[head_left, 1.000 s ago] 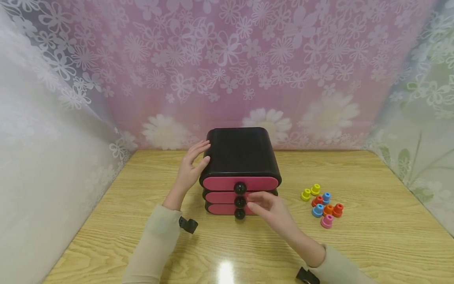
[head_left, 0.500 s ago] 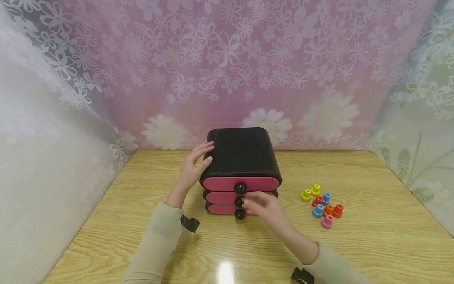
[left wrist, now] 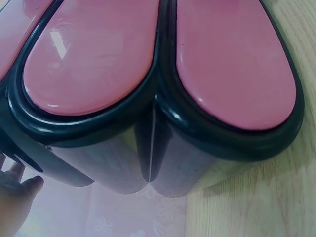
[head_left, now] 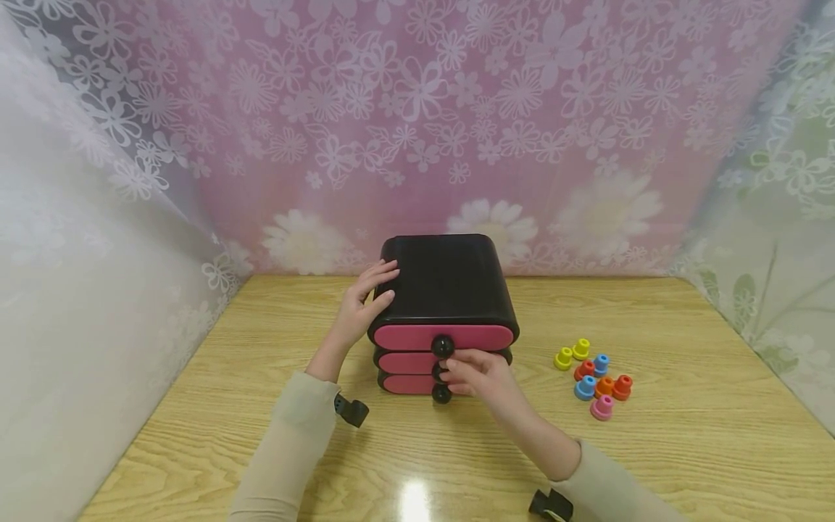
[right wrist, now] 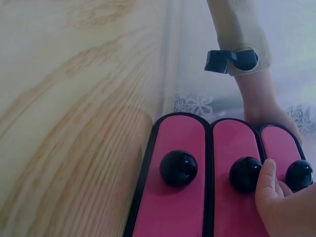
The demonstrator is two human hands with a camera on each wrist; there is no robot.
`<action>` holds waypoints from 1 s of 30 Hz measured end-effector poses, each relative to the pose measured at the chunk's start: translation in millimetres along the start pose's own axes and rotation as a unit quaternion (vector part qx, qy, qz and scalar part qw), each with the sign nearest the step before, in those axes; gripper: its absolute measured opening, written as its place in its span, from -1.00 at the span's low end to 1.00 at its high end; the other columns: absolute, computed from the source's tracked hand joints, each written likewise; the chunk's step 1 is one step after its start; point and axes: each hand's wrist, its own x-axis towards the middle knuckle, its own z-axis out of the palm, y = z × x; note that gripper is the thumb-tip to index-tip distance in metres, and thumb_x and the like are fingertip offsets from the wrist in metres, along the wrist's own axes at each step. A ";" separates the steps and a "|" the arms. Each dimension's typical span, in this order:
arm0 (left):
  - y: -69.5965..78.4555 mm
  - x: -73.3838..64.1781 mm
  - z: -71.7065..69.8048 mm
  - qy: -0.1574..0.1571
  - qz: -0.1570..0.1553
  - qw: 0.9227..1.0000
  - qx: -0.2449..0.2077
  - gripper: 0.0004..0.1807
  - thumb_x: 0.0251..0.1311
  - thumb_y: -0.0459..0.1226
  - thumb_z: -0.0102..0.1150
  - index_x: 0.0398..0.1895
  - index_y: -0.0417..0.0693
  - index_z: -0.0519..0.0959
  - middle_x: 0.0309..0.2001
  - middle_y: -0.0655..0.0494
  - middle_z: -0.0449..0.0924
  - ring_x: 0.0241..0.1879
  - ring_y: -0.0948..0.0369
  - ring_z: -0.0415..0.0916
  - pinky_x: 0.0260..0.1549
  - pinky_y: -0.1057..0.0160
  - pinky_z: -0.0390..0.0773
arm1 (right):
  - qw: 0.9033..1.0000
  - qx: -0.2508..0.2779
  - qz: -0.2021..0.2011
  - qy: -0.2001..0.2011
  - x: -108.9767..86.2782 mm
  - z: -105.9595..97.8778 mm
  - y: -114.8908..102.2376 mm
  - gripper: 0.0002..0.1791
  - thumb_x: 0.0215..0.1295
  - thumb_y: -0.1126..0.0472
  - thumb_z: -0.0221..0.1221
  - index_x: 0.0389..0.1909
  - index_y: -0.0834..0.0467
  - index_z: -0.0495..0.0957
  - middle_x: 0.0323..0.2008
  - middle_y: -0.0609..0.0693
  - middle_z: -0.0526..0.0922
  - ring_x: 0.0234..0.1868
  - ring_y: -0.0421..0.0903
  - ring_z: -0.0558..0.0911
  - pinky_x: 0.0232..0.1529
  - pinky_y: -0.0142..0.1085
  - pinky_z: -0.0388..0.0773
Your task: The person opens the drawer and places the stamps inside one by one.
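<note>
A black mini chest of drawers [head_left: 443, 279] with three pink drawer fronts stands on the table, all drawers closed. My left hand [head_left: 362, 304] rests on its upper left side, fingers fairly straight over the top edge. In the left wrist view only part of that hand [left wrist: 17, 197] shows, beside the chest. At the front, my right hand [head_left: 489, 380] holds the round black knob [right wrist: 245, 174] of the middle drawer with curled fingers. The thumb [right wrist: 268, 173] lies against that knob in the right wrist view. The top knob [head_left: 443, 346] and bottom knob [head_left: 441, 394] are untouched.
Several small stacking pegs lie right of the chest, among them a yellow peg [head_left: 564, 358], a pink peg [head_left: 602, 407] and a blue peg [head_left: 585, 388]. Flowered curtains [head_left: 417, 130] hang behind and beside the wooden table [head_left: 261, 348].
My right hand has moved left onto the middle knob, its fingers closing in around it. My left hand has slid slightly further right over the chest's top edge.
</note>
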 end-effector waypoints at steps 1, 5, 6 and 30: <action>0.1 -0.1 0.1 -0.001 0.000 1.000 -0.001 -0.61 0.04 -0.60 -0.09 0.00 -0.60 0.33 0.12 -0.43 0.21 0.22 -0.25 -0.05 0.17 -0.07 -0.04 | 1.000 0.001 0.000 0.000 0.1 0.6 -0.4 -0.55 0.19 0.22 0.08 -0.01 0.48 0.38 -0.14 0.28 0.54 -0.22 0.00 0.60 -0.21 -0.23 0.52; -0.2 -0.5 -0.1 -0.004 -0.002 1.000 -0.002 -0.61 0.04 -0.61 -0.09 0.00 -0.59 0.34 0.13 -0.43 0.20 0.22 -0.25 -0.06 0.17 -0.07 -0.04 | 1.000 0.010 0.007 0.003 2.0 2.7 -0.9 -0.58 0.19 0.22 0.08 -0.03 0.47 0.40 -0.15 0.27 0.55 -0.24 -0.02 0.61 -0.22 -0.23 0.52; -0.2 -0.7 -0.3 -0.004 -0.004 1.000 -0.002 -0.62 0.04 -0.61 -0.09 0.00 -0.59 0.34 0.13 -0.42 0.20 0.23 -0.24 -0.06 0.17 -0.06 -0.04 | 1.000 0.012 0.010 0.004 2.5 2.9 -0.9 -0.58 0.19 0.22 0.08 -0.04 0.46 0.40 -0.15 0.27 0.55 -0.24 -0.03 0.61 -0.22 -0.23 0.52; -5.2 -2.5 -1.0 -0.018 -0.027 0.999 -0.020 -0.65 0.07 -0.60 -0.08 -0.02 -0.56 0.38 0.16 -0.38 0.19 0.27 -0.15 -0.13 0.19 -0.03 -0.04 | 0.994 0.082 0.040 0.057 8.5 11.5 -3.6 -0.56 0.16 0.10 0.12 -0.17 0.46 0.48 -0.27 0.22 0.61 -0.31 -0.02 0.63 -0.28 -0.25 0.54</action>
